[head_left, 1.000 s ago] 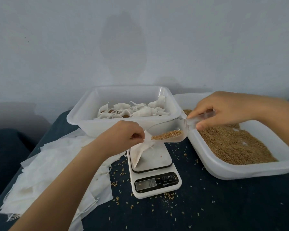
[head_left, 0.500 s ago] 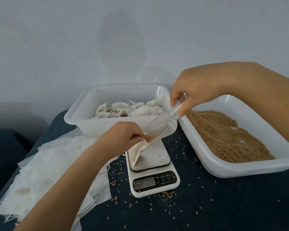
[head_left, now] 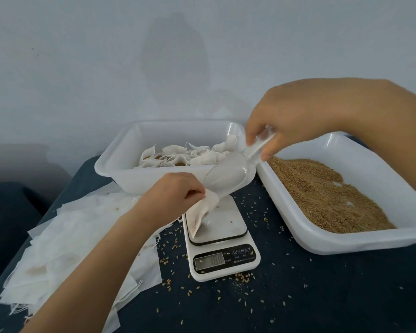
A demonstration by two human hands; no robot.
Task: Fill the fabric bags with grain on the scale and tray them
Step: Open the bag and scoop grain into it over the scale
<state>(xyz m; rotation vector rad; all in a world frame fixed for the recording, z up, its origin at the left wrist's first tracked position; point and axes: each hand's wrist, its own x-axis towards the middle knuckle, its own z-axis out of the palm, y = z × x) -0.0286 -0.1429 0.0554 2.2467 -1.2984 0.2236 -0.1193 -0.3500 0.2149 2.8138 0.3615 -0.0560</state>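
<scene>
A white fabric bag stands on the white kitchen scale, its mouth pinched open by my left hand. My right hand grips the handle of a clear plastic scoop. The scoop is tipped steeply down with its lip in the bag's mouth, and no grain shows inside it. To the right, a white tub holds brown grain. Behind the scale, a second white tray holds several filled bags.
A heap of flat empty bags lies at the left, under my left forearm. Loose grains are scattered over the dark blue cloth around the scale. A pale wall rises just behind the trays.
My right hand rose and tilted the scoop from level to steeply downward, and the grain in it ran into the bag. My left hand kept its hold on the bag.
</scene>
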